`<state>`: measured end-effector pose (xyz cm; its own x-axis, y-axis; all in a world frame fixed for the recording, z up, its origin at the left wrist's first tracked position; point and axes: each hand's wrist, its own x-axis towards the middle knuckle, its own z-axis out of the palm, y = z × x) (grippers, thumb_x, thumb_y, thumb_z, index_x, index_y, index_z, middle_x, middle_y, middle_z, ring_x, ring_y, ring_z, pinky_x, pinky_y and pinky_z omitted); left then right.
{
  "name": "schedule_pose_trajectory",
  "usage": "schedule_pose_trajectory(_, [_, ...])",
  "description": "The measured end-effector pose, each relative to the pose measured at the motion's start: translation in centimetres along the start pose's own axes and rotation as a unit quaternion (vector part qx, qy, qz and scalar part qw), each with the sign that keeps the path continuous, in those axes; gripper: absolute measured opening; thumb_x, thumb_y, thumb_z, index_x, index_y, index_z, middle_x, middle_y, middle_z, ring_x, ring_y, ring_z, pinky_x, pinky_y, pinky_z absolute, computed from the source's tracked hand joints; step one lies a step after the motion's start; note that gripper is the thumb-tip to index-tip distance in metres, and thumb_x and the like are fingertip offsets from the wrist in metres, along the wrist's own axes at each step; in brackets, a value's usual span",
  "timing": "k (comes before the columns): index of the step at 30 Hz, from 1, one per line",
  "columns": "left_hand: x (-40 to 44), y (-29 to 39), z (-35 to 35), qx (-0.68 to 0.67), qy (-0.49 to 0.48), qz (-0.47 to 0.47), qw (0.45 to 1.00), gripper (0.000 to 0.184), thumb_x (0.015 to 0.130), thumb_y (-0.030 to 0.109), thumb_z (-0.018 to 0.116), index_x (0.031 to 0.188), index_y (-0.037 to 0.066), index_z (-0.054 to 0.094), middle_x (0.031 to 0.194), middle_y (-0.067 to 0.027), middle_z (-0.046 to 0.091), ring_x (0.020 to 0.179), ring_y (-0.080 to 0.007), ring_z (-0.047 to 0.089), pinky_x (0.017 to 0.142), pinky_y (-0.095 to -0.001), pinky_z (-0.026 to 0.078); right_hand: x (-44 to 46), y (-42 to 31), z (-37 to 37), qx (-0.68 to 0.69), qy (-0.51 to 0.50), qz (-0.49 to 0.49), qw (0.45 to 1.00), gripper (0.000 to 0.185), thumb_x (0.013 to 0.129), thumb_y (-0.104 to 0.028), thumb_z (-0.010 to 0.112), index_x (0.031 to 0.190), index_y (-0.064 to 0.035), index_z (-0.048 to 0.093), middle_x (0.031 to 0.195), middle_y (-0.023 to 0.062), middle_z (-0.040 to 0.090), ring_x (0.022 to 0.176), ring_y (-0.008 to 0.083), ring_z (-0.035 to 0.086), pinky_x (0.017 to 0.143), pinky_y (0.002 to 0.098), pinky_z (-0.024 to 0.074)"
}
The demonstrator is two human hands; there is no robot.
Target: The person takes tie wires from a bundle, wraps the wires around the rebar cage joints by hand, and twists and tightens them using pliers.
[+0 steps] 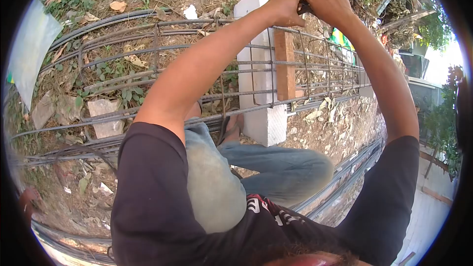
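Note:
My left hand point(286, 10) and my right hand point(328, 4) meet at the far side of a rebar cage point(263, 62). Between them is a small dark piece point(305, 8), mostly covered by curled fingers. What it is, I cannot make out. Both hands look closed around it, near the cage's far top bar. Below my hands, a wooden block point(284, 64) stands across the bars. A white concrete-like beam point(263, 123) passes crosswise under the cage.
Bundles of long steel bars point(340, 162) lie on the near side of the cage. Stone blocks point(106, 117) sit at the left among dry leaves. A whitish sheet point(34, 49) is at the far left. My bent knee point(315, 170) is beside the beam.

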<state>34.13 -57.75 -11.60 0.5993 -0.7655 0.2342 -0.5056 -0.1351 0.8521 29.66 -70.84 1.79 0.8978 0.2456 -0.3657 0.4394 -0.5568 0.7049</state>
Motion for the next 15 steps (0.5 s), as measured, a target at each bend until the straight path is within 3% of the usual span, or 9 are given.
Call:
schedule_pose_trajectory(2, [0.3,-0.4,2.8,-0.047,0.149,0.001,0.988,0.057,0.075,0.041,0.085,0.113,0.002,0.072,0.102,-0.0144,0.077,0.092,-0.0305,0.074,0.082,-0.0400,0.058,1.9,-0.9,-5.3,0.015,-0.105,0.037,0.994,0.033,0.082,-0.020,0.076,0.113,-0.0115,0.069,0.098,0.0073,0.072,0.100,0.0257,0.070,0.091,0.0386,0.0530])
schedule_pose_trajectory(3, [-0.1,0.1,2.8,-0.058,0.164,-0.038,0.984,0.054,0.074,0.042,0.086,0.109,0.003,0.074,0.097,-0.0142,0.077,0.090,-0.0301,0.074,0.081,-0.0399,0.058,2.3,-1.1,-6.8,0.024,-0.155,0.055,0.986,0.031,0.080,-0.019,0.077,0.108,-0.0102,0.070,0.093,0.0079,0.072,0.095,0.0271,0.071,0.089,0.0390,0.0539])
schedule_pose_trajectory(4, [-0.6,1.1,2.5,-0.069,0.178,-0.074,0.979,0.052,0.074,0.043,0.086,0.105,0.003,0.076,0.093,-0.0139,0.077,0.088,-0.0298,0.075,0.080,-0.0399,0.058,2.5,-0.8,-6.0,0.041,-0.080,0.043,0.995,0.021,0.075,-0.016,0.076,0.092,-0.0056,0.071,0.080,0.0109,0.071,0.083,0.0320,0.072,0.079,0.0429,0.0567])
schedule_pose_trajectory(6, [-0.5,2.0,0.9,-0.052,0.194,-0.121,0.972,0.045,0.074,0.049,0.086,0.087,0.006,0.081,0.078,-0.0122,0.077,0.078,-0.0237,0.076,0.074,-0.0386,0.059,2.2,-0.2,-7.4,0.016,-0.015,-0.024,0.999,0.025,0.082,-0.026,0.072,0.102,-0.0111,0.071,0.101,0.0077,0.071,0.107,0.0248,0.065,0.096,0.0457,0.0492])
schedule_pose_trajectory(7, [0.1,1.2,0.6,-0.074,0.167,-0.124,0.975,0.041,0.075,0.045,0.086,0.086,0.006,0.081,0.079,-0.0122,0.077,0.078,-0.0245,0.076,0.073,-0.0383,0.059,1.9,0.0,-7.9,0.004,0.015,-0.058,0.998,0.027,0.086,-0.031,0.070,0.106,-0.0138,0.072,0.112,0.0061,0.070,0.119,0.0212,0.061,0.105,0.0470,0.0454])
schedule_pose_trajectory(9, [1.4,-0.5,0.2,-0.117,0.110,-0.131,0.978,0.033,0.077,0.039,0.087,0.084,0.007,0.082,0.079,-0.0122,0.077,0.078,-0.0261,0.076,0.073,-0.0377,0.061,0.2,1.2,-7.0,-0.099,0.198,-0.080,0.972,0.023,0.086,-0.027,0.067,0.105,-0.0137,0.069,0.108,0.0058,0.067,0.115,0.0231,0.061,0.105,0.0471,0.0451])
schedule_pose_trajectory(10, [1.0,-0.4,-1.2,-0.245,0.033,-0.124,0.961,0.034,0.081,0.033,0.086,0.087,0.000,0.081,0.079,-0.0116,0.077,0.073,-0.0208,0.076,0.070,-0.0337,0.061,-0.6,1.7,-6.6,-0.150,0.286,-0.088,0.942,0.020,0.087,-0.025,0.065,0.104,-0.0136,0.067,0.106,0.0057,0.066,0.113,0.0241,0.060,0.105,0.0471,0.0449])
schedule_pose_trajectory(13, [-0.4,1.0,-3.5,-0.276,-0.093,-0.057,0.955,0.035,0.083,0.034,0.086,0.082,0.000,0.079,0.077,-0.0085,0.077,0.076,-0.0172,0.075,0.072,-0.0323,0.057,-1.7,0.9,-5.3,-0.080,0.325,-0.086,0.938,0.017,0.084,-0.021,0.064,0.100,-0.0124,0.064,0.104,0.0066,0.063,0.109,0.0255,0.060,0.105,0.0465,0.0449])
schedule_pose_trajectory(15, [-0.7,1.4,-3.9,-0.296,-0.092,-0.060,0.949,0.032,0.082,0.030,0.086,0.088,-0.001,0.079,0.078,-0.0108,0.077,0.075,-0.0167,0.075,0.073,-0.0309,0.058,-1.2,1.2,-5.5,-0.067,0.234,-0.076,0.967,0.019,0.082,-0.021,0.064,0.099,-0.0121,0.065,0.101,0.0068,0.062,0.105,0.0255,0.059,0.102,0.0459,0.0468])
